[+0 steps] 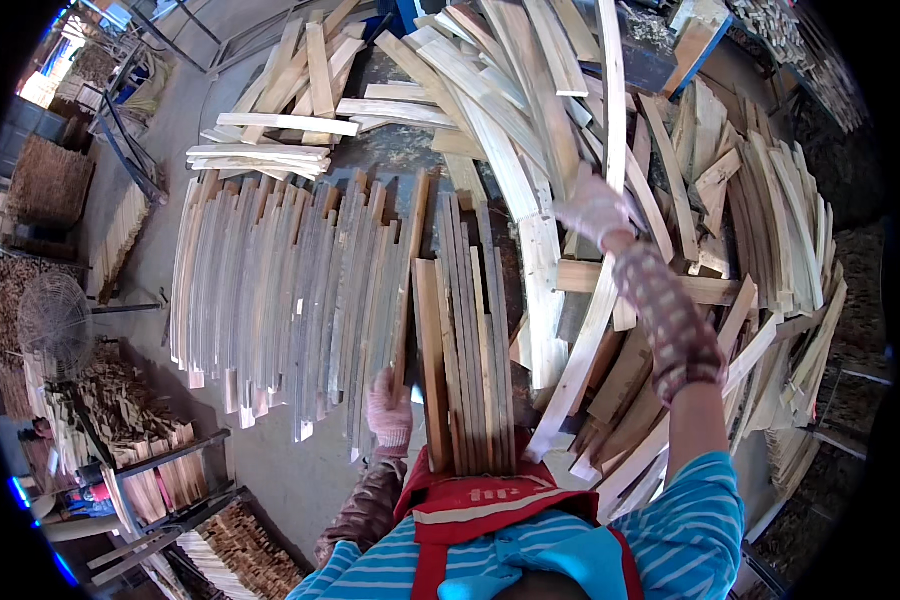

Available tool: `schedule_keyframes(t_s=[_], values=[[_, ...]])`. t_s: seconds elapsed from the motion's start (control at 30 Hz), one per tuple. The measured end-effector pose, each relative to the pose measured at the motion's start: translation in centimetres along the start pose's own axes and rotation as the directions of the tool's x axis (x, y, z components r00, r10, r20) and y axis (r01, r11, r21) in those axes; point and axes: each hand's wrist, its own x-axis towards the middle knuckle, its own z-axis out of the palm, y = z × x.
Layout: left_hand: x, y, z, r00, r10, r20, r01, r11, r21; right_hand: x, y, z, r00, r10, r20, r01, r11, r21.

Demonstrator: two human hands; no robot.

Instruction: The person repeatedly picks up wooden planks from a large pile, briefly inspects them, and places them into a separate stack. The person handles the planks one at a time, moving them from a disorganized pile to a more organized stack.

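My left hand [389,412], in a pale pink glove, is closed around the near end of a narrow wooden plank [411,280] at the right edge of a long row of boards. Farther out, my gloved right hand [597,208] reaches over the wood pile and is closed at the near end of a long brownish board [542,90]; its fingers are slightly blurred. Between my arms, several upright-edged slats [473,350] lie side by side, their near ends against my red apron [490,505]. A long pale strip [615,100] runs just past my right hand.
A row of grey-brown boards [255,270] covers the table's left side, with pale planks [270,127] stacked beyond. Loose, crossing boards [660,190] crowd the right. At left stand a round fan [56,312], metal racks and wood stacks [235,550].
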Motion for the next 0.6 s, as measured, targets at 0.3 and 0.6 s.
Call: schedule_keyframes(t_s=[0.3, 0.6], values=[[0.5, 5.8, 5.7, 0.846, -0.265, 0.463, 0.269, 0.961, 0.06, -22.9, 10.1, 18.5, 0.903, 0.117, 0.413, -0.405, 0.547, 0.732], [2.8, -2.3, 9.4, 0.779, -0.335, 0.53, 0.514, 0.825, -0.234, -33.3, 7.6, 17.6, 0.913, -0.244, 0.327, -0.384, -0.245, 0.89]])
